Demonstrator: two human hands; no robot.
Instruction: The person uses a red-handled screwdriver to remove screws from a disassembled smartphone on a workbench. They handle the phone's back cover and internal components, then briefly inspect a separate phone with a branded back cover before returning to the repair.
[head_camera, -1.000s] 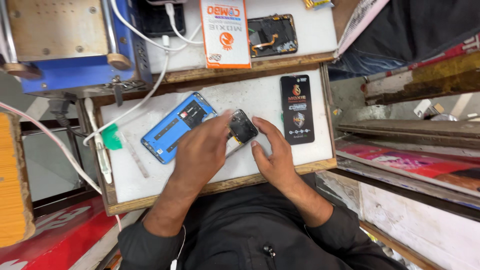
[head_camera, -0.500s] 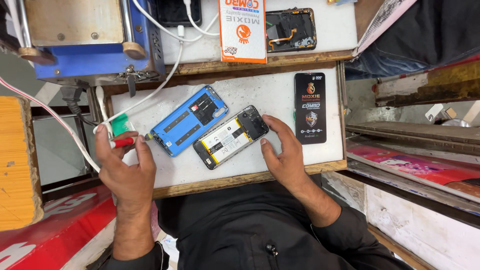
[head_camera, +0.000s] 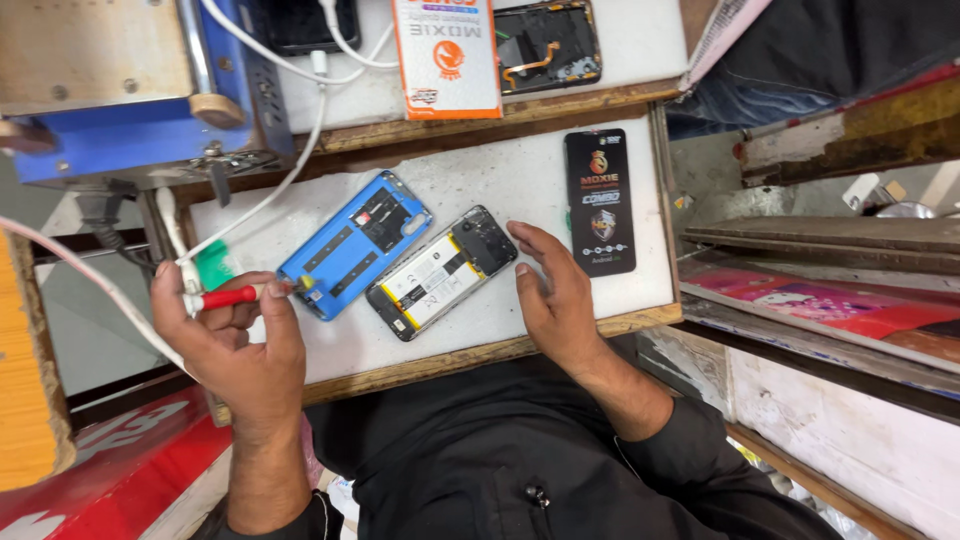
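On the far left we see a thick orange slab (head_camera: 25, 400) with a rough edge, and a thin white cable (head_camera: 90, 290) that runs past it. Up in the corner sits a blue metal machine (head_camera: 120, 100) with a flat, dull top.

Our left hand (head_camera: 235, 340) is curled around a small screwdriver (head_camera: 235, 296). The thumb and fingers pinch its smooth red handle. The thin metal tip points right and touches the corner of a blue phone back cover (head_camera: 350, 250). The cover is hard plastic, long with round corners, and it lies tilted on the white board (head_camera: 500, 180). A little green tab (head_camera: 213, 265) lies just beside our fingers.

Right next to the blue cover lies the open phone (head_camera: 445, 272). It is also tilted, and the two are side by side. We can see its flat pale battery and dark, shiny parts at its top end.

Our right hand (head_camera: 555, 300) lies on the board with the fingers spread a little. The fingertips are just beside the dark end of the open phone. We cannot tell if they touch it.

Farther right a black flat box (head_camera: 600, 200) lies straight on the board. The board is smooth and white with a wooden rim (head_camera: 450, 360). Above it, on a second board, sit an orange and white box (head_camera: 447, 55) and another opened phone (head_camera: 550, 45) with dark insides.
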